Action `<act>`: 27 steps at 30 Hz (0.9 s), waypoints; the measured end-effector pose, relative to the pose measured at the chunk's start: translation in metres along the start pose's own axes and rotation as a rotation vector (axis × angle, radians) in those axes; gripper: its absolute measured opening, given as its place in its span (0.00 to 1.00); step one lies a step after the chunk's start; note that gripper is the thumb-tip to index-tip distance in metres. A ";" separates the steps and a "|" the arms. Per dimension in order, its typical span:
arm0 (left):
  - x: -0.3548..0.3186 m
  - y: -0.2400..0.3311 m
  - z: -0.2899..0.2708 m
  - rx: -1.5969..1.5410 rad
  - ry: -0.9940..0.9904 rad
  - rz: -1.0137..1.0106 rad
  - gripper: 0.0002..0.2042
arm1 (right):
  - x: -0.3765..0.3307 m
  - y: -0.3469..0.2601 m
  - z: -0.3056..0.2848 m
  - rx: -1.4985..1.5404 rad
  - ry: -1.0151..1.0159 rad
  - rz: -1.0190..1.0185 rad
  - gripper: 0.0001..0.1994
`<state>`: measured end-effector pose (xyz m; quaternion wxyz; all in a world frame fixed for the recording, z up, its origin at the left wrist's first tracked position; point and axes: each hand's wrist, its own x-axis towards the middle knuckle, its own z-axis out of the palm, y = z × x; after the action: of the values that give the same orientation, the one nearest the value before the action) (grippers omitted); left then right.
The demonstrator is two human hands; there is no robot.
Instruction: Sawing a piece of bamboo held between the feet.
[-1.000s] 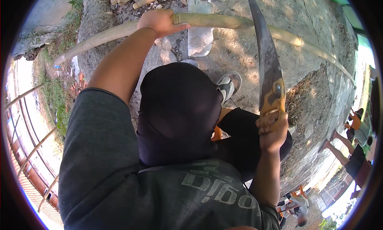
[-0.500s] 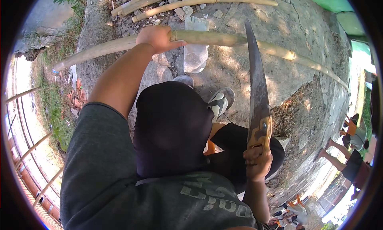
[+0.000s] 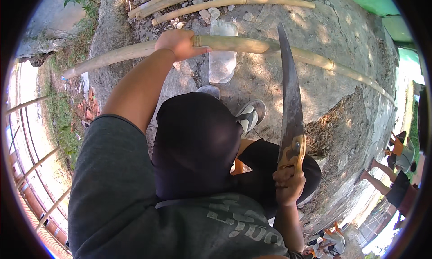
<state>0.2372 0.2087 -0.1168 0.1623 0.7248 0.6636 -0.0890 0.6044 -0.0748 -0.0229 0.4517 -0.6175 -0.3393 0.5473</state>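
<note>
My left hand (image 3: 180,42) grips a long pale bamboo pole (image 3: 243,44) that runs across the concrete ground from left to right. My right hand (image 3: 288,187) is closed around the yellow-orange handle of a hand saw (image 3: 291,110). Its dark blade points away from me, and the tip lies across the pole to the right of my left hand. A dark cap and a grey shirt fill the lower middle and hide the ground below them.
Two more bamboo poles (image 3: 234,2) lie at the top among small stones. A clear plastic bottle (image 3: 222,56) lies under the held pole, and a sandalled foot (image 3: 249,116) is near the blade. A bamboo fence (image 3: 31,160) stands at the left. Other people (image 3: 400,169) sit at the right edge.
The saw has been drawn back toward me, with my right hand and the handle moving lower in view. My left hand keeps its hold on the pole.
</note>
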 end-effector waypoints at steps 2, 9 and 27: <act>-0.008 -0.008 0.002 0.014 0.002 -0.006 0.35 | 0.005 -0.007 0.004 0.131 0.016 0.039 0.26; 0.006 0.018 -0.001 0.060 -0.035 0.033 0.37 | 0.163 -0.030 0.057 0.016 -0.021 0.033 0.23; 0.002 0.011 -0.003 0.035 -0.002 0.070 0.39 | 0.140 -0.039 0.045 -0.148 0.019 0.016 0.20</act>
<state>0.2475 0.2108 -0.1132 0.1535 0.7503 0.6359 -0.0956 0.5872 0.0756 -0.0379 0.4035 -0.6572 -0.3695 0.5184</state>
